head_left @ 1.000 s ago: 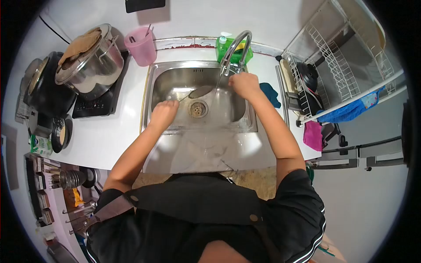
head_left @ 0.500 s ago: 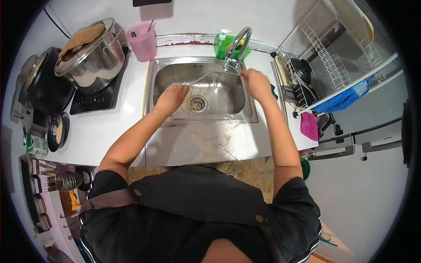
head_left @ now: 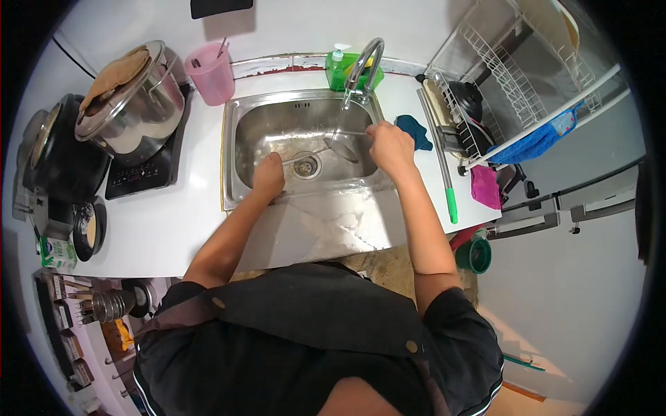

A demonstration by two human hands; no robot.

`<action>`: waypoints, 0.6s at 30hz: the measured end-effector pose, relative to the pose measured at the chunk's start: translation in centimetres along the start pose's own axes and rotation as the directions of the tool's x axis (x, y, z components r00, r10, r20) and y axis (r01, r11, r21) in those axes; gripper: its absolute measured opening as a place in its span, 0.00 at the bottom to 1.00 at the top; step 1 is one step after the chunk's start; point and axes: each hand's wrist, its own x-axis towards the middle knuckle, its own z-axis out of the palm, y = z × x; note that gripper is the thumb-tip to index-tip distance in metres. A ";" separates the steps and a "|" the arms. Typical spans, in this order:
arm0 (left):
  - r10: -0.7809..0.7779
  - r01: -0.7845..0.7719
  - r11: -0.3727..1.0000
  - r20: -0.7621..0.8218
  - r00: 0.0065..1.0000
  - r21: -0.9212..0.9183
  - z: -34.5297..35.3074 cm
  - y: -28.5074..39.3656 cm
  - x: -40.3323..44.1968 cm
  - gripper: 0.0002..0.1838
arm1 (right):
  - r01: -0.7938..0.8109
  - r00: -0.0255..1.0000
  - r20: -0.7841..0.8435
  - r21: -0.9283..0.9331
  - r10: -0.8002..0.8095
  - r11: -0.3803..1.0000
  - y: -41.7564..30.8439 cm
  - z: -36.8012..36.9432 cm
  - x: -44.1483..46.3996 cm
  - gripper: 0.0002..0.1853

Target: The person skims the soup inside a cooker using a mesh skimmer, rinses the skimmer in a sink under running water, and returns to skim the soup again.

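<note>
Over the sink (head_left: 230, 149), my left hand (head_left: 269, 175) is closed round the thin handle of a metal spoon (head_left: 341, 150). Its broad oval head points right, below the tap (head_left: 368, 64). Opposite, my right hand (head_left: 390, 147) grips a slim metal utensil (head_left: 356, 133) that reaches left across the basin; the kind of its far end cannot be made out. A thin stream of water runs from the tap between the hands, near the spoon's head. The drain (head_left: 306, 166) lies just under the spoon's handle.
Green soap holder (head_left: 350, 73) and pink cup (head_left: 211, 76) stand behind the sink. A steel pot (head_left: 132, 118) sits on the cooktop (head_left: 142, 177) at left. At right are a dark cloth (head_left: 414, 132), a green-handled tool (head_left: 451, 204) and a dish rack (head_left: 517, 142).
Both hands have come lower and nearer to me over the basin. The spoon's head now shows clearly near the water. The view has shifted, uncovering the dark cloth and green-handled tool.
</note>
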 end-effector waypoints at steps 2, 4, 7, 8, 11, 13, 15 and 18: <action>-0.025 0.025 0.999 0.019 1.000 -0.028 0.3 -0.1 -0.2 0.10 | 0.003 0.999 -0.035 -0.020 -0.003 1.000 -0.6 -0.5 -0.1 0.11; -0.047 0.049 0.997 0.039 0.998 -0.055 0.7 -0.1 -0.2 0.11 | 0.008 1.000 -0.027 -0.058 -0.010 0.998 -0.8 -0.3 -0.2 0.09; -0.055 0.053 0.990 -0.007 0.998 -0.132 1.0 0.4 -0.4 0.11 | -0.008 1.000 -0.020 -0.087 0.007 0.996 -0.7 0.5 -1.1 0.07; -0.101 0.104 0.985 0.024 0.995 -0.135 1.0 0.6 -0.4 0.10 | -0.027 0.999 -0.021 -0.078 0.026 0.997 -0.6 0.9 -1.4 0.07; -0.164 0.180 0.964 0.098 0.982 -0.194 1.0 0.7 0.0 0.10 | -0.005 0.997 -0.074 0.065 0.010 0.998 -0.7 1.8 -1.9 0.09; -0.175 0.206 0.948 0.140 0.974 -0.245 -0.1 1.3 0.3 0.13 | -0.053 0.988 -0.142 0.068 0.062 0.996 -1.0 1.9 -1.6 0.09; -0.290 0.361 0.900 0.284 0.914 -0.242 -2.0 2.8 0.6 0.25 | -0.100 0.971 -0.211 0.075 0.114 0.992 -1.1 1.7 -1.2 0.10; -0.338 0.416 0.884 0.322 0.884 -0.215 -1.7 2.8 1.1 0.33 | -0.094 0.989 -0.101 0.110 0.105 0.989 -1.1 1.1 -1.0 0.09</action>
